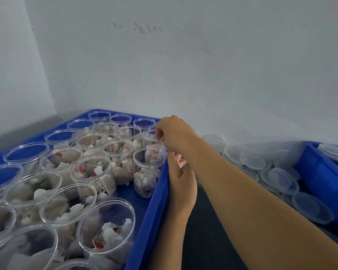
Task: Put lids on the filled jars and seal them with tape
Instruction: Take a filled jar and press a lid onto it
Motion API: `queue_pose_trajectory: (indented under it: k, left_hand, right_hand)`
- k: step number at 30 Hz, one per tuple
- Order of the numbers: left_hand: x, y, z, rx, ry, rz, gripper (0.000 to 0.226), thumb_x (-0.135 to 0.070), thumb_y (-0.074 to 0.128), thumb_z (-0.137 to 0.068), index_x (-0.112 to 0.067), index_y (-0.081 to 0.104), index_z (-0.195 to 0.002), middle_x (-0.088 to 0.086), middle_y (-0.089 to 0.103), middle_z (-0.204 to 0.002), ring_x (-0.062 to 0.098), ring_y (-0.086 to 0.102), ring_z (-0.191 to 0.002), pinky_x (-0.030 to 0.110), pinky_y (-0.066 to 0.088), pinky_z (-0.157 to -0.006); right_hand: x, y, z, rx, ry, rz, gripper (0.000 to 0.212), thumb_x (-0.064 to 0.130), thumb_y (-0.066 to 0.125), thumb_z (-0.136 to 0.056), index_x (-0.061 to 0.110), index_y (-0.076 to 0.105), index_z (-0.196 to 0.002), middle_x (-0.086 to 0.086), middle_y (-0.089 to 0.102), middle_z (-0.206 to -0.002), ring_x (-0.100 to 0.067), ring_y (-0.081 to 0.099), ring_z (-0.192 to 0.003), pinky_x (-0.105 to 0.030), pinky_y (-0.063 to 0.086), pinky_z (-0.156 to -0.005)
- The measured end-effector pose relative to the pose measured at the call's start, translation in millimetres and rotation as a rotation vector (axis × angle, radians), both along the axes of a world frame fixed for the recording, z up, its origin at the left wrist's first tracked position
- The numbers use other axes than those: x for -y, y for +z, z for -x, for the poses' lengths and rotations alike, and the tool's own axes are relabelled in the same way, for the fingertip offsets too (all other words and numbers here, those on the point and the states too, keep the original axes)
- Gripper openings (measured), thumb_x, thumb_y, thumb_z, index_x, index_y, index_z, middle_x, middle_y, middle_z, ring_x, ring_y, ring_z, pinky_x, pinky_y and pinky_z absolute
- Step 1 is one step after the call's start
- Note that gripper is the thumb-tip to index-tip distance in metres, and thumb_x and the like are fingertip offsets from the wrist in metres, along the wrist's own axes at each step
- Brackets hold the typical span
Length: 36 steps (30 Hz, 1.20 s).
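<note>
Blue crate (154,211) sat at left, packed with clear plastic jars (90,170), most filled with white wrapped pieces with red bits, all open-topped; the back and left rows looked empty. No lid on any jar in the crate. Loose clear lids (281,180) lay heaped on the dark worktop (213,230) to the right, between the crate and a second blue crate (324,178) holding what looked like a lidded jar (336,152).

Right hand (176,133) reached across over the crate's right wall, fingers curled at the rim of a filled jar (151,137) near the far right corner. Fingers seemed pinched on the rim or something thin at it; could not tell which, since glare and clear plastic hid it. Left hand (180,178) rested just outside the crate wall beside the nearest corner jar (149,162), fingers bent upward toward the right wrist. Whether they held a lid could not be told; pale clear edge there was too blurred.

Likely step: picking a jar from the right edge, since that row was closest to the lid pile. No tape visible anywhere. Task looked barely begun for this crate.
</note>
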State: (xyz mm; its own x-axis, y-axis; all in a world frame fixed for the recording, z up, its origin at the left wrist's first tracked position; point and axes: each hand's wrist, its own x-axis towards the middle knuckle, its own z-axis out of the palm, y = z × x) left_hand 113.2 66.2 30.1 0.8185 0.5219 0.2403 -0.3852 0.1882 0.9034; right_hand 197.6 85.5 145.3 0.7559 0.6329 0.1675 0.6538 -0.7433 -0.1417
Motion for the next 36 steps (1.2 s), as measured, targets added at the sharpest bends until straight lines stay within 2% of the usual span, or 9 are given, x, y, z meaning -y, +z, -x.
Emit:
queue_pose_trajectory:
  k: [4,9,12,17,21,23,26,29,36]
  left_hand:
    - [-0.2,3.7,-3.1,-0.035,0.0,0.027,0.069,-0.004,0.054,-0.108,-0.034,0.029,-0.165,-0.004,0.056,-0.153,0.014,0.062,-0.132,0.04,0.053,-0.11]
    - [-0.9,4.7,3.1,-0.044,0.032,-0.024,0.071,-0.009,0.057,-0.108,-0.033,0.026,-0.166,-0.007,0.056,-0.151,-0.012,0.063,-0.117,0.042,0.053,-0.112]
    - [3.0,3.1,5.6,-0.026,0.09,-0.041,0.071,-0.012,0.063,-0.106,-0.033,0.029,-0.165,-0.004,0.061,-0.145,-0.002,0.067,-0.118,0.044,0.056,-0.108]
    - [15.7,-3.7,9.8,0.029,0.226,-0.207,0.074,-0.017,0.078,-0.095,-0.032,0.038,-0.157,-0.009,0.056,-0.148,-0.002,0.066,-0.118,0.019,0.059,-0.087]
    - [23.1,-11.4,15.2,-0.006,0.237,-0.387,0.095,-0.03,0.089,-0.085,-0.024,0.034,-0.162,-0.011,0.046,-0.157,0.004,0.053,-0.139,0.034,0.057,-0.105]
    - [25.1,-13.6,22.0,-0.028,0.212,-0.458,0.097,-0.043,0.09,-0.081,-0.043,0.031,-0.158,-0.021,0.046,-0.154,0.001,0.049,-0.142,0.033,0.052,-0.112]
    - [28.9,-17.7,28.6,-0.084,0.172,-0.472,0.091,-0.049,0.089,-0.075,-0.071,0.029,-0.14,-0.033,0.056,-0.134,-0.003,0.063,-0.121,0.022,0.057,-0.095]
    - [33.2,-28.8,27.7,-0.191,0.116,-0.454,0.09,-0.052,0.086,-0.069,-0.052,0.037,-0.145,-0.018,0.064,-0.13,0.01,0.072,-0.107,0.04,0.063,-0.087]
    - [31.7,-38.9,26.5,-0.272,0.305,-0.525,0.09,-0.056,0.091,-0.068,-0.039,0.044,-0.143,-0.014,0.066,-0.121,0.01,0.067,-0.104,0.031,0.056,-0.08]
  right_hand:
    - [17.4,13.9,0.0,0.045,0.025,-0.113,0.042,-0.015,0.05,-0.085,0.016,0.072,-0.103,-0.011,0.069,-0.112,-0.029,0.07,-0.101,-0.044,0.06,-0.09]
    - [39.3,35.1,1.0,0.131,0.049,-0.293,0.044,-0.016,0.045,-0.081,0.015,0.07,-0.098,-0.007,0.07,-0.103,-0.025,0.071,-0.097,-0.044,0.06,-0.087]
    - [66.2,47.0,6.9,0.228,0.081,-0.469,0.04,-0.017,0.052,-0.077,0.011,0.073,-0.096,0.004,0.067,-0.084,-0.007,0.068,-0.08,-0.037,0.06,-0.08]
    - [129.0,51.4,26.7,0.372,0.039,-0.493,0.037,-0.015,0.059,-0.079,0.017,0.073,-0.093,0.01,0.067,-0.08,0.014,0.058,-0.071,-0.023,0.053,-0.069]
    - [162.0,31.3,47.6,0.306,-0.038,-0.221,0.045,-0.015,0.055,-0.079,0.025,0.071,-0.094,0.009,0.068,-0.091,-0.004,0.067,-0.081,-0.032,0.057,-0.076]
    - [169.0,11.8,58.0,0.194,-0.061,-0.13,0.047,-0.011,0.053,-0.078,0.028,0.07,-0.095,0.009,0.065,-0.092,-0.015,0.069,-0.086,-0.039,0.059,-0.079]
    - [178.6,-22.6,70.4,0.069,-0.033,-0.082,0.042,-0.008,0.052,-0.075,0.027,0.069,-0.092,0.009,0.063,-0.092,-0.018,0.069,-0.086,-0.042,0.059,-0.077]
    - [186.2,-51.1,71.1,0.028,0.004,-0.133,0.041,-0.012,0.053,-0.074,0.021,0.068,-0.091,0.009,0.063,-0.091,-0.017,0.065,-0.087,-0.043,0.057,-0.077]
    - [192.6,-82.6,52.7,0.047,0.086,-0.548,0.041,-0.005,0.062,-0.095,0.029,0.077,-0.113,0.024,0.068,-0.122,0.001,0.06,-0.117,-0.014,0.047,-0.098]
